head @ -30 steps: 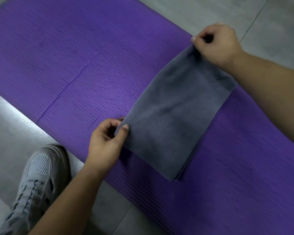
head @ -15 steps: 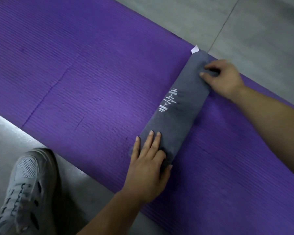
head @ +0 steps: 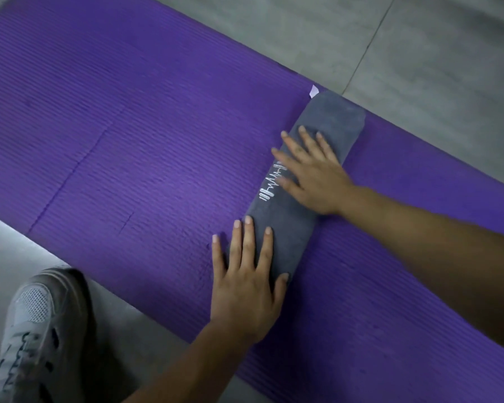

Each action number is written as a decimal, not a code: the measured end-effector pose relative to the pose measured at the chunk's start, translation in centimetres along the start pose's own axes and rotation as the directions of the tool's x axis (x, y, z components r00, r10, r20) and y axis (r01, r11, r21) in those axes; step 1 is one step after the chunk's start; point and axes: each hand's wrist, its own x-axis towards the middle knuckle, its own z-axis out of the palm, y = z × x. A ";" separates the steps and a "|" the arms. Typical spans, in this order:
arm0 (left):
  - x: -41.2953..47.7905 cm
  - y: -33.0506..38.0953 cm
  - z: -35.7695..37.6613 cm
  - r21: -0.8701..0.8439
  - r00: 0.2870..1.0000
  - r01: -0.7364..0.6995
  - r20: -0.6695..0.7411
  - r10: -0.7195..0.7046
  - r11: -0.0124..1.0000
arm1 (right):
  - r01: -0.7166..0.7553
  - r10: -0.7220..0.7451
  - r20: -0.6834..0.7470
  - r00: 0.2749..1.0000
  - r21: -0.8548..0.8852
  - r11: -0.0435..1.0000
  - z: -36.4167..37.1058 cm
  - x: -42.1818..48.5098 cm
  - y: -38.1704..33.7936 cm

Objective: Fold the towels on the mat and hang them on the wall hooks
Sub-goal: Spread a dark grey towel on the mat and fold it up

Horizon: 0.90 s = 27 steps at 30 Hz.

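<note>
While the folded towel (head: 291, 228) lies on the mat (head: 128, 141), left hand (head: 245, 292) and right hand (head: 312, 175) press it flat, grips released.

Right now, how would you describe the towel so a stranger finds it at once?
Find the purple mat on the grey floor. Across it lies a narrow folded towel, under the left hand and right hand. It alone is dark grey, with a white zigzag logo.

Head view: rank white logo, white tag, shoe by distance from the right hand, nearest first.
1. White logo, on the towel, partly under the right hand.
2. White tag, at the towel's far end.
3. Shoe, bottom left of the view.
</note>
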 end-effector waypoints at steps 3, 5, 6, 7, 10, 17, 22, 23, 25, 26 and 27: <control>-1.0 0.3 0.4 -0.014 0.999 0.037 -0.009 -0.038 0.999 | -0.162 0.162 0.032 0.986 -0.017 0.987 -1.4 2.9 3.7; -1.0 0.4 0.4 -0.037 0.998 0.056 -0.013 -0.057 0.998 | -0.157 0.158 0.040 0.987 -0.030 0.987 -1.2 3.7 4.9; -0.8 0.4 0.3 -0.052 0.997 0.068 -0.016 -0.069 0.996 | -0.140 0.140 0.024 0.990 -0.026 0.990 -1.0 3.9 4.9; -0.6 0.5 0.2 -0.067 0.997 0.077 -0.016 -0.078 0.995 | -0.131 0.131 0.005 0.991 -0.004 0.991 -0.8 3.9 4.8; -0.4 0.5 -0.3 -0.129 0.997 0.079 -0.015 -0.081 0.989 | -0.148 0.149 -0.005 0.989 0.114 0.983 -1.0 3.6 4.8; 4.7 -2.3 -3.5 -0.514 0.973 0.127 -0.102 -0.207 0.849 | -0.243 0.310 -0.351 0.884 0.223 0.944 -1.3 -3.3 0.4; 11.8 -2.7 -5.3 -0.655 0.989 0.123 0.017 -0.149 0.746 | -0.290 0.414 -0.240 0.878 0.422 0.859 0.2 -7.2 -1.1; 13.0 -2.7 -5.5 -0.663 0.987 0.148 0.055 -0.149 0.734 | -0.352 0.482 -0.145 0.864 0.510 0.785 0.3 -7.5 -1.4; 15.2 -2.8 -5.6 -0.666 0.975 0.220 0.138 -0.172 0.712 | -0.419 0.542 -0.021 0.840 0.609 0.674 0.3 -7.8 -1.5; 16.0 -3.0 -5.6 -0.668 0.969 0.245 0.166 -0.181 0.703 | -0.426 0.551 0.002 0.835 0.636 0.644 0.3 -7.9 -1.5; 16.6 -3.1 -5.6 -0.659 0.966 0.260 0.185 -0.183 0.705 | -0.425 0.556 0.019 0.831 0.666 0.613 0.2 -8.1 -1.6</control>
